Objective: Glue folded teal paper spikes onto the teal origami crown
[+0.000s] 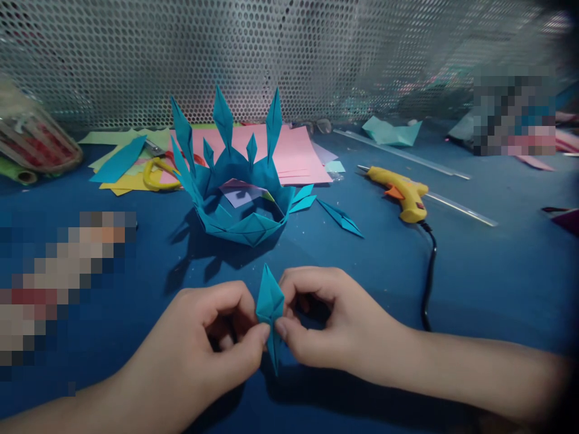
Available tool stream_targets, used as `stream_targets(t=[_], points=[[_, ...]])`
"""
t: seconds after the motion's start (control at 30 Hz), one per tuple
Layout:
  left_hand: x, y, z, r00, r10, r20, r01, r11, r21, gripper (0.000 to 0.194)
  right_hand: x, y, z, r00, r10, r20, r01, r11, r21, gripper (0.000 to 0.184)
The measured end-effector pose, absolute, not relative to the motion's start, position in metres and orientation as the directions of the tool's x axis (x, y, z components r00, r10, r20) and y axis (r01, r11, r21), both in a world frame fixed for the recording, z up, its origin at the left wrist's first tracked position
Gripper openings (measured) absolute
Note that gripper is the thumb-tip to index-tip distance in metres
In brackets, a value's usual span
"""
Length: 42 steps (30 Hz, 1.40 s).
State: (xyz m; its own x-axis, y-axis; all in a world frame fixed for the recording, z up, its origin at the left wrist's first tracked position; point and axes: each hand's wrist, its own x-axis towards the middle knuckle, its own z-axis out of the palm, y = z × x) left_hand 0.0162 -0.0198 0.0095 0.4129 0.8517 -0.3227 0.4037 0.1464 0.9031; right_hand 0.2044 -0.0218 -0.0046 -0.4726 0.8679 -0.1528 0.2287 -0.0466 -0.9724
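Observation:
Between my two hands is a folded blue paper piece [270,301], long and pointed at both ends, held upright. My left hand [221,337] pinches its left edge between thumb and fingers. On the other edge my right hand [321,319] pinches it the same way, thumb tip near the middle fold. Just beyond stands a blue paper crown [251,232] with tall pointed spikes around its ring. A similar slim folded blue paper piece [341,218] lies to the right of the crown, apart from my hands.
A yellow glue gun [400,191] with a black cord [432,271] lies at the right, clear glue sticks [402,155] near it. Pink paper sheets [303,154] and yellow-handled scissors [156,175] sit behind the crown. A clear jar [40,135] is at far left, before a perforated metal screen [316,60].

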Motion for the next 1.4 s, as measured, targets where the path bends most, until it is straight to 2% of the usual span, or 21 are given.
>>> stream_targets(t=[0.27, 0.47, 0.6, 0.7, 0.8, 0.9, 1.0, 1.1, 1.17, 1.3, 1.4], points=[[0.017, -0.022, 0.01, 0.429, 0.847, -0.313, 0.429, 0.114, 0.896, 0.013, 0.203, -0.021, -0.001, -0.476, 0.86, -0.187, 0.226, -0.086, -0.97, 0.01], [0.017, -0.022, 0.012, 0.443, 0.833, -0.331, 0.399, 0.147, 0.905, 0.014, 0.202, -0.02, 0.0, -0.477, 0.863, -0.169, 0.244, -0.055, -0.968, 0.013], [0.015, -0.022, 0.011, 0.437, 0.825, -0.359, 0.4, 0.179, 0.899, 0.021, 0.201, -0.021, 0.0, -0.478, 0.861, -0.173, 0.256, -0.052, -0.965, 0.013], [0.014, -0.021, 0.01, 0.428, 0.836, -0.343, 0.387, 0.173, 0.906, 0.018, 0.203, -0.021, -0.001, -0.489, 0.855, -0.172, 0.229, -0.064, -0.971, 0.014], [0.014, -0.018, 0.011, 0.363, 0.885, -0.292, 0.334, 0.169, 0.927, 0.013, 0.206, -0.019, -0.003, -0.486, 0.855, -0.181, 0.174, -0.109, -0.979, 0.01], [0.012, -0.014, 0.012, 0.317, 0.88, -0.354, 0.234, 0.289, 0.928, 0.009, 0.209, -0.015, -0.003, -0.451, 0.869, -0.202, 0.115, -0.168, -0.979, 0.023], [0.009, -0.009, 0.009, 0.317, 0.859, -0.403, 0.147, 0.375, 0.915, 0.014, 0.211, -0.012, -0.002, -0.444, 0.872, -0.208, 0.047, -0.209, -0.977, 0.035], [0.007, -0.006, 0.001, 0.312, 0.883, -0.351, 0.048, 0.355, 0.934, 0.007, 0.212, -0.012, -0.001, -0.433, 0.881, -0.189, 0.017, -0.201, -0.979, 0.039], [0.006, -0.006, -0.004, 0.274, 0.909, -0.313, -0.017, 0.33, 0.944, 0.01, 0.213, -0.013, -0.002, -0.433, 0.884, -0.179, 0.016, -0.191, -0.981, 0.04], [0.004, -0.007, -0.006, 0.268, 0.91, -0.317, -0.011, 0.331, 0.943, 0.022, 0.216, -0.012, -0.005, -0.46, 0.873, -0.159, 0.014, -0.172, -0.985, 0.039], [0.005, -0.007, -0.002, 0.274, 0.904, -0.328, 0.012, 0.337, 0.941, 0.021, 0.217, -0.012, -0.008, -0.469, 0.867, -0.167, 0.006, -0.186, -0.983, 0.041]])
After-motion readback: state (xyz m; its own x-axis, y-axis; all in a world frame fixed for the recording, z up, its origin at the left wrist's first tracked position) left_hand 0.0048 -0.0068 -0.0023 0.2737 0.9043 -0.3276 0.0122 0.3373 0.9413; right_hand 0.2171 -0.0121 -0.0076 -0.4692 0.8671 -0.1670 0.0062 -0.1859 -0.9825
